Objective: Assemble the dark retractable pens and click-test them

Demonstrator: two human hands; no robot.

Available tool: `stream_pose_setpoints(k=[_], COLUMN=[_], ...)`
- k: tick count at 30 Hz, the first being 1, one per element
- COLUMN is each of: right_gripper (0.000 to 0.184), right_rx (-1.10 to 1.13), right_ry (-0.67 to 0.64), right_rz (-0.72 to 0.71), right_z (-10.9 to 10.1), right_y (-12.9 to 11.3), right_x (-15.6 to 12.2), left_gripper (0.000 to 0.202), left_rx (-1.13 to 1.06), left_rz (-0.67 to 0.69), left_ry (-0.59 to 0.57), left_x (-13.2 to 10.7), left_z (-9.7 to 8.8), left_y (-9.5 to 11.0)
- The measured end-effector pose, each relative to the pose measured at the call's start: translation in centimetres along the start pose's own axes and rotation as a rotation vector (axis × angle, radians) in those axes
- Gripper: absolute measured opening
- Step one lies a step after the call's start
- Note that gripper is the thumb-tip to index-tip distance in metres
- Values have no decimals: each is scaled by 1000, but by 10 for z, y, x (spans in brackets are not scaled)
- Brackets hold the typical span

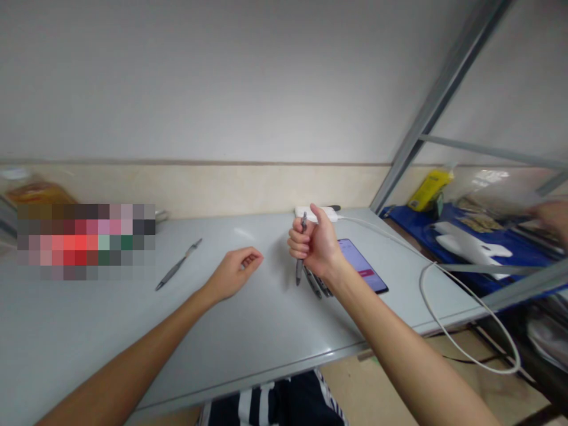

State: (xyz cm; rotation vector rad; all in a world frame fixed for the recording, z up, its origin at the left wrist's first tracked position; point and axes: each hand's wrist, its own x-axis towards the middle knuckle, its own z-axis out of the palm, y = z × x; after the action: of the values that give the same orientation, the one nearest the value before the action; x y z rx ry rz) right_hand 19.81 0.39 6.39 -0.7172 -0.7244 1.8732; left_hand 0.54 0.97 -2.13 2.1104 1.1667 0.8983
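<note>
Nearest, the pale grey counter [248, 331] runs edge to edge above a beige floor. On it the left hand [233, 273] rests with its grip loosely curled, holding nothing. The right hand [315, 245] has its grip closed in a fist around a grey pen [299, 273], which stands upright with its tip near the counter. More pens [314, 285] lie just under that wrist, with a lit phone [364, 266] beside them. A loose pen [178, 264] lies well to the left. Behind, a white adapter [326, 214] trails its cable [426, 284] off the counter, before a plain wall [222, 89].
</note>
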Motion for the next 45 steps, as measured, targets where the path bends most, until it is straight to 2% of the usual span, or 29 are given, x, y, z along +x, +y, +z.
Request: stream_pose_setpoints(k=[4, 8, 11, 14, 18, 21, 25, 28, 33, 36, 38, 41, 45], right_gripper=[31, 15, 19, 16, 20, 20, 28, 24, 19, 18, 16, 13, 12], right_rx=[-162, -534, -1020, -1485, -1814, -1973, -1995, -1977, -1964, -1915, -1874, -1816, -1735], right_ry=[84, 142, 170, 262, 374, 425, 413, 394, 382, 383, 380, 366, 332], right_rz=[0, 24, -117, -308, -384, -433, -498, -493, -493, -504, -524, -584, -666], right_z=[-6, -18, -32, -45, -54, -57, -59, -60, -66, -68, -69, -68, -64], right_y=[11, 21, 24, 26, 34, 38, 35, 30, 27, 30, 33, 37, 38], right_x=[5, 10, 16, 22, 23, 20, 13, 10, 7, 6, 5, 4, 2], left_gripper=[20, 17, 16, 16, 17, 19, 26, 33, 35, 38, 39, 42, 45], left_rx=[84, 227, 283, 331, 442, 588, 856, 989, 1016, 992, 1004, 1011, 798], left_rz=[41, 100, 105, 111, 101, 24, -163, -310, -506, -568, -548, -438, -142], left_ry=[45, 122, 155, 165, 160, 160, 249, 296, 199, 131, 90, 60, 50], left_x=[1, 2, 3, 3, 4, 2, -2, -4, -4, -4, -5, -4, 0], left_z=[-2, -6, -9, -11, -15, -18, -22, -27, -39, -44, -45, -47, -39], left_y=[0, -5, -10, -14, -18, -16, -11, -9, -12, -13, -15, -18, -23])
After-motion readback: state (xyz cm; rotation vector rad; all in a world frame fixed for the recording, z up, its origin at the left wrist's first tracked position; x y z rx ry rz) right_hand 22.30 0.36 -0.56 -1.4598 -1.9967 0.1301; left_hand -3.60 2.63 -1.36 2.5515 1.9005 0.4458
